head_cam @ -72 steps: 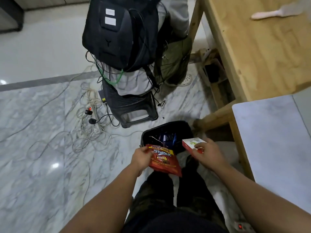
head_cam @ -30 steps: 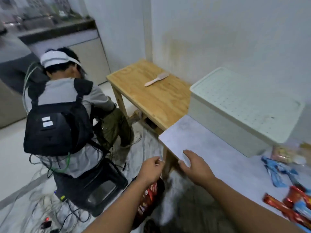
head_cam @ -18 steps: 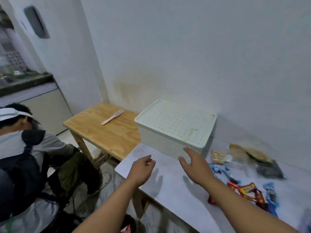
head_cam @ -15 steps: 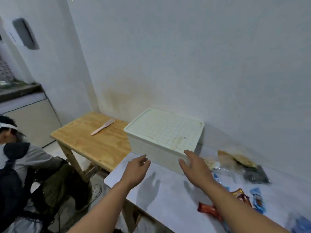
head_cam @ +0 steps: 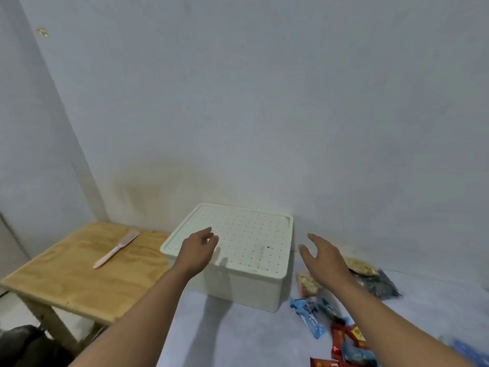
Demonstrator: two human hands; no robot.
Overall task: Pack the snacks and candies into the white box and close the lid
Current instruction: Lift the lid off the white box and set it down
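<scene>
A white box (head_cam: 247, 288) stands on the grey table (head_cam: 238, 337) against the wall, its dotted lid (head_cam: 246, 234) lying flat on top. My left hand (head_cam: 197, 250) hovers over the lid's front left part, fingers loosely spread, holding nothing. My right hand (head_cam: 321, 259) is open in the air just right of the box, apart from it. Snacks lie on the table to the right: blue packets (head_cam: 308, 316), red packets (head_cam: 341, 343), a clear bag of nuts (head_cam: 307, 283), a dark bag (head_cam: 378, 284) and a yellowish bag (head_cam: 361, 266).
A lower wooden table (head_cam: 74, 271) adjoins on the left and carries a pink brush (head_cam: 116, 249). The white wall stands directly behind the box. A dark shape (head_cam: 29, 345) shows at the bottom left by the floor.
My view swung up from the floor to the table. Both hands, earlier holding a red snack bag and a small carton, are now bare and have moved up to either side of the box lid.
</scene>
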